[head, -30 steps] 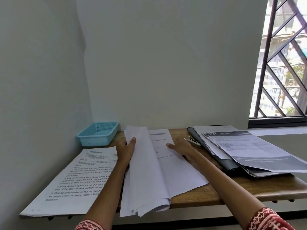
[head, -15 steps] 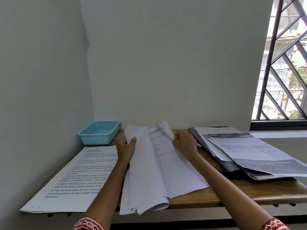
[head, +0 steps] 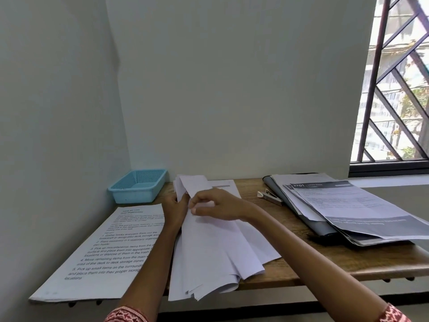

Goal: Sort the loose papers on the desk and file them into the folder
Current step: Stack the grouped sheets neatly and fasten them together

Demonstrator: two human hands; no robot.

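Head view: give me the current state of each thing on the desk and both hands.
Paper stack: mid-desk, gripped, near end overhanging.
Left hand: grips the stack's left edge.
Right hand: pinches a sheet.
Folder: flat, papers on top.
Instruction sheet: flat, untouched.
Blue basket: upright.
Stapler: untouched.

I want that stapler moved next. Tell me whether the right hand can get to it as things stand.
Probably yes. The stapler lies bare on the desk, just beside the right hand, with nothing between them, but that hand must first release the paper stack.
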